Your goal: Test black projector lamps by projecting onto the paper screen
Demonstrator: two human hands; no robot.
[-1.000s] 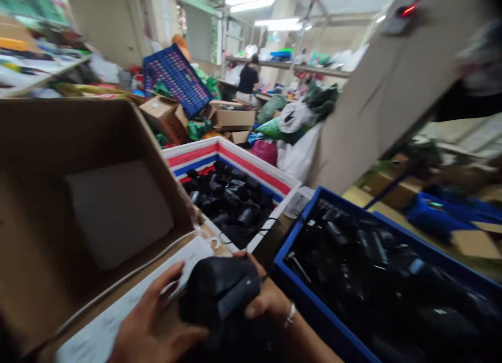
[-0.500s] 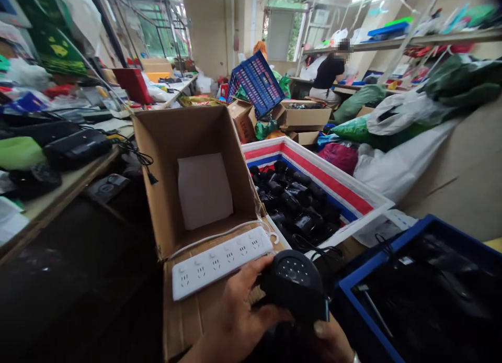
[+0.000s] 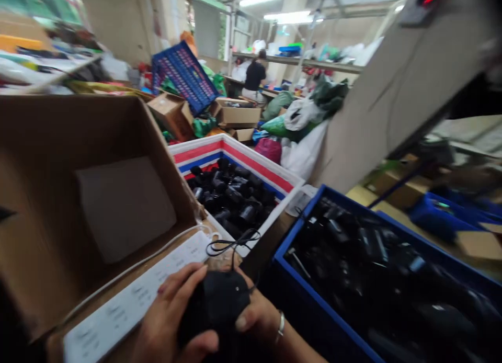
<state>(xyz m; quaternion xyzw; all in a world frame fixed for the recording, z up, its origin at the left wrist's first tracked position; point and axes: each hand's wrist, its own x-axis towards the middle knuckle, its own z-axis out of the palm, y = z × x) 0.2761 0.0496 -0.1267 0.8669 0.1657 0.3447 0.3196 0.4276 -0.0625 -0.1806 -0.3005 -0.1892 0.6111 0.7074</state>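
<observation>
Black and rounded, the corded device (image 3: 221, 300) sat just right of the power strip (image 3: 121, 310), gripped between your left hand (image 3: 160, 310) and right hand (image 3: 259, 310). Its shell seemed stiff, light, perhaps slippery, best held by both sides, clear of the cord (image 3: 233, 244).

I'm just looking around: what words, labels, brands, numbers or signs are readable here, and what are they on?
No word, brand, number or sign is readable.
White power strip: small marks, too blurred.
Brown carton in the background: any print too blurred.
White wall unit with red light: too blurred.
Black held item: no legible lettering.
</observation>
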